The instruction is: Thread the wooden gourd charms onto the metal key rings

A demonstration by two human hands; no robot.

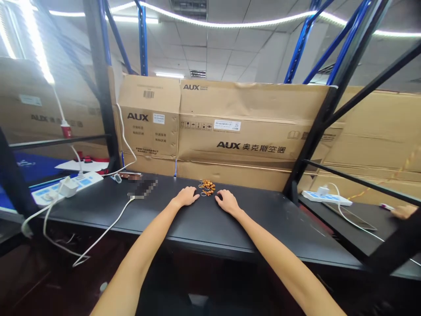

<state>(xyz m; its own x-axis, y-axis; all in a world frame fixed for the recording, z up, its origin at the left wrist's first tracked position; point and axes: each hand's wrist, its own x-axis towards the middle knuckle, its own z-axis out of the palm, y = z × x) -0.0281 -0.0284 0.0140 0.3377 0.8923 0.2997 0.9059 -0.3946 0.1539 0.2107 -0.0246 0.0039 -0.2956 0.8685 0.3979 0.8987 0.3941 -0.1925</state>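
Two hands rest palms down on a black desk [263,228] in a warehouse-style workspace, the left hand [186,196] and right hand [228,202] slightly apart, both open and holding nothing. A small cluster of wooden beads [207,187] lies just beyond and between the fingertips, near the desk's back edge, where cardboard boxes [230,131] marked AUX stand in a row. A wide span of black desktop separates the hands from the front edge, which both forearms cross. At the left end, a white power strip [66,188] sits by the corner, and a white cable [108,226] runs over the front edge near a pixelated object [142,188]. Beyond a black rack post [320,127] on the right, a second desk [348,237] carries another power strip [325,197], while a co-worker's hand [404,211] enters at the frame's edge.
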